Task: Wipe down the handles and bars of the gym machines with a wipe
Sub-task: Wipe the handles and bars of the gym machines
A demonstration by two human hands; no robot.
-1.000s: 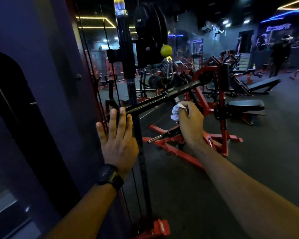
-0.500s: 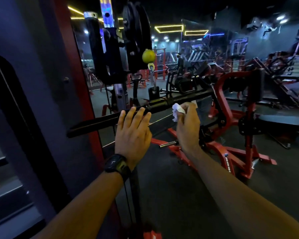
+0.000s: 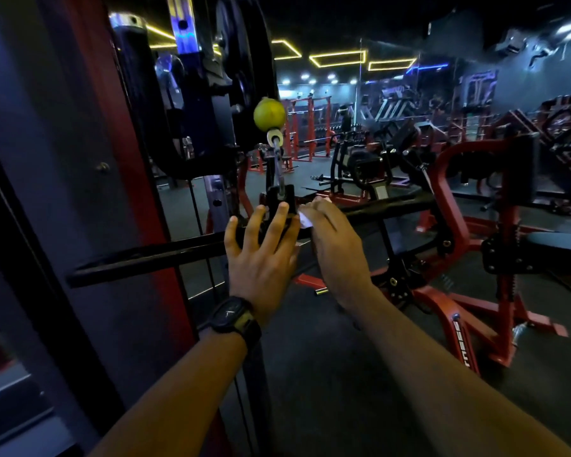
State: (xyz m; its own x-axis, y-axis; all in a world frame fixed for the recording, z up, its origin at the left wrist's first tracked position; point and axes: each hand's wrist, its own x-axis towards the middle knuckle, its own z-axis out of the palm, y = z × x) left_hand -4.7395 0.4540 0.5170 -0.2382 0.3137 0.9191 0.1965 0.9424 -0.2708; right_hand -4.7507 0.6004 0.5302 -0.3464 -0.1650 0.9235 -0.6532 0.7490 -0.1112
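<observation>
L hand (image 3: 261,255) flat, fingers straight on black bar (image 3: 145,258), R hand (image 3: 338,247) curled round white wipe (image 3: 305,220) on bar

A yellow-green ball (image 3: 268,114) hung on a cable. Black weight plates (image 3: 241,70) stood just left of the ball. Red squat racks (image 3: 305,127) lay far behind it, yellow ceiling lights (image 3: 338,58) glowed above and right of it, and dark flooring (image 3: 327,374) spread well below it.
</observation>
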